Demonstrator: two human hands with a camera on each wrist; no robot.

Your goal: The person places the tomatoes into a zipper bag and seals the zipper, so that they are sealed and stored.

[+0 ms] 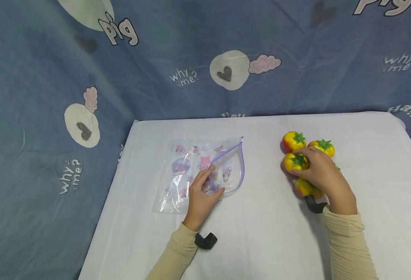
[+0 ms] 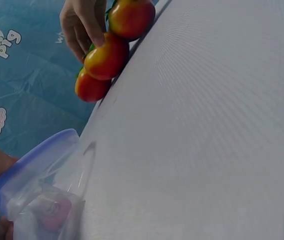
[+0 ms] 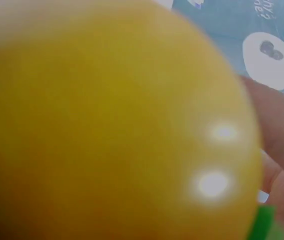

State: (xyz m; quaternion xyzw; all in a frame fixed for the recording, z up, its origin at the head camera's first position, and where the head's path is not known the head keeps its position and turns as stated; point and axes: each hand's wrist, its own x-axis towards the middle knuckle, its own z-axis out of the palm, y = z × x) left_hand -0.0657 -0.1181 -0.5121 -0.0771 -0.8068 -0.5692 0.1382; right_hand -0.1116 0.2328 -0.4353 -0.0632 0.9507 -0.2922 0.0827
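In the head view, my left hand (image 1: pixel 203 194) holds the mouth of a clear zip bag (image 1: pixel 167 194) with a purple rim and pink printed figures. Thumb and fingers are spread at its parted rim, and the left wrist view shows the purple rim (image 2: pixel 36 157) standing up beside the fingers. Over on the right, my right hand (image 1: pixel 319 167) grips a yellow-red toy tomato (image 1: pixel 291 161) with a green leafy top, thumb and fingers on either side. This tomato (image 3: pixel 116 120) fills most of the right wrist view.
Close around the right hand lie other toy tomatoes: one behind (image 1: pixel 291 142), one at the back right (image 1: pixel 322 147) and one in front (image 1: pixel 307 188), with another partly hidden by the hand. All rest on a white-covered table (image 1: pixel 261 241). A blue printed curtain (image 1: pixel 177 35) hangs behind.
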